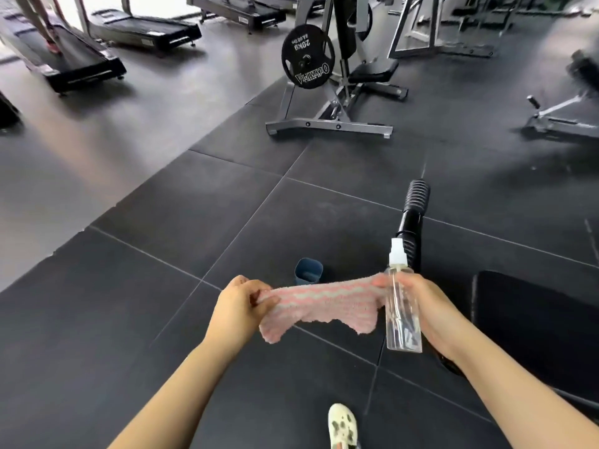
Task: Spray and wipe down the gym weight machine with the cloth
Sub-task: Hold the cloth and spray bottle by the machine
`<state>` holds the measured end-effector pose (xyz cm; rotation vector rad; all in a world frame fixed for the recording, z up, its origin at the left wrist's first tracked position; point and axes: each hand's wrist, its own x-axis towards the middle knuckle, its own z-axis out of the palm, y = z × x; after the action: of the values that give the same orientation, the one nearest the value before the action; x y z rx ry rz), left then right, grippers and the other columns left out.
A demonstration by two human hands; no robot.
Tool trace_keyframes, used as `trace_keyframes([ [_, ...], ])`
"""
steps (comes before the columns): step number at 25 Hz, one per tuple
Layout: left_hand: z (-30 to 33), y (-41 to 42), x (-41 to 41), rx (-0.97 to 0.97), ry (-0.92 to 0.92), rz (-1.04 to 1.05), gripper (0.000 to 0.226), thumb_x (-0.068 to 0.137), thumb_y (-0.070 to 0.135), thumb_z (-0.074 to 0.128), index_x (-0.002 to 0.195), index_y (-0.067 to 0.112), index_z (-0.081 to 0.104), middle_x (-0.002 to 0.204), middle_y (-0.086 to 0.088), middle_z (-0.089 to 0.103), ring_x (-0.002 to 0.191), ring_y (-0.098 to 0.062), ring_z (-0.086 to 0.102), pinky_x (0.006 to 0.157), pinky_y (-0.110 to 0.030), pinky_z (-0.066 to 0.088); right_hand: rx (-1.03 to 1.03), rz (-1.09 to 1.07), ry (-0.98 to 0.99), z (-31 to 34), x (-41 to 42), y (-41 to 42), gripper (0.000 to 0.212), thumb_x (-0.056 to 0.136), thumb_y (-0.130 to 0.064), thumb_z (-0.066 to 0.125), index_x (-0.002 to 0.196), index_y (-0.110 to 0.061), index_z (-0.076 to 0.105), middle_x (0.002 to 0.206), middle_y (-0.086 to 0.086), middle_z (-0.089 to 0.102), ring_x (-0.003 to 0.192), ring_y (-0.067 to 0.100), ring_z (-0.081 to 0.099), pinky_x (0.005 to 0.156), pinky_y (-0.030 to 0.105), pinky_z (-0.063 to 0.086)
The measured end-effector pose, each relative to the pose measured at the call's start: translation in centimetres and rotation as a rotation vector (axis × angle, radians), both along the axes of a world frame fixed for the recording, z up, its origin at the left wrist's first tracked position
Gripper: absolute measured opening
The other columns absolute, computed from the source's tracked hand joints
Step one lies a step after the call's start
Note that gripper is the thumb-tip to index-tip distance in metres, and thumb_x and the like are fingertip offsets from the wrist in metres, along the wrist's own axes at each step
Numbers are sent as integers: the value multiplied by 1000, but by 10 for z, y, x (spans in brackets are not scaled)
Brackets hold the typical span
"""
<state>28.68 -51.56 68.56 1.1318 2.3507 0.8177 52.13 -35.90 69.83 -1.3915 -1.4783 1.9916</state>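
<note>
The left hand has its grip clamped on the left end of the cloth: thumb and fingers pinch the fabric together. The right hand has its grip clamped on two things at once. Its fingers curl around the spray bottle, and the same fingers pinch the right end of the cloth against the bottle.

The cloth is pink with pale zigzag stripes. It is stretched between the two hands, in the air above the floor, and its lower edge hangs loose and wavy. The spray bottle is clear, stands nearly upright, and has a white nozzle on top. Its bottom part sticks out below the hand.

Just behind the cloth, a small blue cup stands on the floor, which is made of dark rubber tiles. Behind the bottle rises a black handle with a ribbed grip, and to the right of it is a black pad of the weight machine. A white patterned shoe shows at the bottom edge.

Farther away stands another machine with a black weight plate marked 20kg. At the upper left are treadmills.
</note>
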Motion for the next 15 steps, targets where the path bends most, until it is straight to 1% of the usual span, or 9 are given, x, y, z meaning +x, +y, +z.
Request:
trace_keyframes([
  [1,-6,7,-15,-13,4,-1,5,84,18,69,88,19,68,89,4,50,72,-6,51,66,-11,33,14,1,-6,-6,-16,6,41,77,-48,57,105,-21,71,105,2,71,99,20,66,93,41,48],
  [2,-13,18,-29,-18,13,2,6,84,19,69,89,17,69,91,3,50,75,-10,52,70,-16,35,23,-9,-31,-10,-32,13,45,72,-50,59,104,-22,72,104,2,72,100,22,66,96,44,48],
  [3,-19,30,-43,-32,15,6,7,84,18,68,90,16,70,94,3,51,78,-13,54,72,-19,37,7,-21,-46,-17,-47,20,43,73,-49,59,103,-21,71,101,3,72,99,24,67,96,46,48],
  [6,-47,77,-83,-157,59,-46,12,85,14,61,91,20,70,93,5,61,84,-16,58,72,-25,44,-30,-101,-36,-48,-85,38,28,90,-36,54,102,-15,68,96,8,74,93,26,69,92,46,50],
  [8,-70,121,-113,-225,24,-88,18,82,9,56,88,22,68,86,8,63,83,-16,59,69,-24,46,-42,-178,-36,-74,-115,54,26,94,-34,50,99,-16,68,93,6,74,92,22,69,88,41,50],
  [10,-101,181,-154,-249,-52,-149,21,81,5,53,85,22,64,83,7,61,81,-16,57,64,-18,40,7,-260,-79,-106,-155,91,22,95,-31,50,96,-20,68,92,1,72,91,17,66,80,33,48],
  [11,-117,214,-175,-275,-70,-204,22,81,2,52,88,19,64,86,3,61,82,-17,56,62,-14,37,28,-288,-108,-123,-176,114,20,95,-29,50,97,-20,67,94,-1,70,92,16,64,77,30,46],
  [13,-154,276,-214,-318,-57,-320,25,82,-1,52,98,9,68,96,-4,63,92,-21,58,66,-9,32,73,-325,-168,-160,-214,160,19,95,-24,52,102,-15,67,98,0,68,96,16,62,75,26,44],
  [15,-191,318,-235,-350,-79,-390,26,83,0,53,102,7,70,100,-4,61,103,-23,58,71,-11,30,79,-372,-221,-192,-237,191,19,95,-22,53,97,-10,67,93,1,68,92,17,61,73,24,42],
])
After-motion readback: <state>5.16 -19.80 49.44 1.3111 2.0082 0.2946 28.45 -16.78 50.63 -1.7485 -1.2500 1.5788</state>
